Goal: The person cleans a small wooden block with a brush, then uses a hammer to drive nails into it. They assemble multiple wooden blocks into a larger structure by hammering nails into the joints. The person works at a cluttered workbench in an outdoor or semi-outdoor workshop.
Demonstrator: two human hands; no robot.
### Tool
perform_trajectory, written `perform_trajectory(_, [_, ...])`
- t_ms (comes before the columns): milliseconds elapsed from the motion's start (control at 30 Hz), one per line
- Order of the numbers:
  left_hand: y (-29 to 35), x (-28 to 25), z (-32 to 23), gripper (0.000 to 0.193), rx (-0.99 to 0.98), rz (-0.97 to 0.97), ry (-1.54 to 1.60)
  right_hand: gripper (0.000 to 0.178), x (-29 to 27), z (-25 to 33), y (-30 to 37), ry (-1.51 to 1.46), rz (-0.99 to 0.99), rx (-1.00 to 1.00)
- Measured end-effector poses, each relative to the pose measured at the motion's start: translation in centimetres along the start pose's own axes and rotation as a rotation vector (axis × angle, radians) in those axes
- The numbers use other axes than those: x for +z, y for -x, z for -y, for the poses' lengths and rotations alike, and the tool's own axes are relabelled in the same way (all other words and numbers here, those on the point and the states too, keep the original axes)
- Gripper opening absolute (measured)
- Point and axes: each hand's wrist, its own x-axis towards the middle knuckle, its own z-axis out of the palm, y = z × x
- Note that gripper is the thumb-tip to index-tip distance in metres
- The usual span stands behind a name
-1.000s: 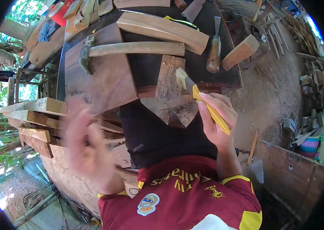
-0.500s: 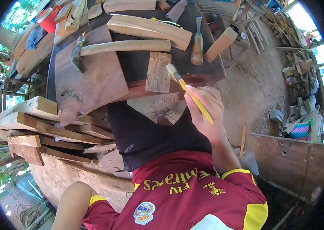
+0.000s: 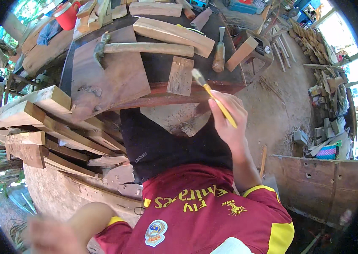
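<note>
My right hand (image 3: pixel 232 120) is closed around the yellow handle of a small paintbrush (image 3: pixel 207 87), its pale bristles pointing up and away from me. Those bristles are just right of a small rough wooden block (image 3: pixel 180 77) lying at the near edge of the dark table (image 3: pixel 155 70). At the lower left, my left hand (image 3: pixel 52 235) shows smeared by motion, away from the table, and its fingers cannot be made out. On a flat brown board (image 3: pixel 119 80) at the table's left lies a claw hammer (image 3: pixel 147 48). A wood-handled chisel (image 3: pixel 218 57) rests to the right of the block.
A long curved timber piece (image 3: pixel 172 36) lies behind the hammer, and another wooden block (image 3: pixel 241 53) sits at the right corner. Stacked planks (image 3: pixel 56 122) fill the left side near me. A red jug (image 3: pixel 65 17) stands far left. A brown panel (image 3: pixel 318 180) is at right.
My left hand has come into view at the lower left. The view has shifted slightly, and my right hand still holds the paintbrush near the small block.
</note>
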Motion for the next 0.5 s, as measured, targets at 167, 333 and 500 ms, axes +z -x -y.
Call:
perform_trajectory(167, [4.9,14.5,8.5,0.043,-0.634,0.394,-0.288,0.025,-0.9,-0.1,0.9,-0.142,-0.083,0.148])
perform_trajectory(333, [8.4,20.8,15.4,0.056,-0.271,0.727,-0.529,0.025,-2.4,-0.6,3.5,-0.288,-0.121,0.258])
perform_trajectory(500, [10.2,22.3,18.6,0.051,-0.36,0.699,-0.501,0.028,-2.7,-1.4,6.0,-0.343,-0.183,0.382])
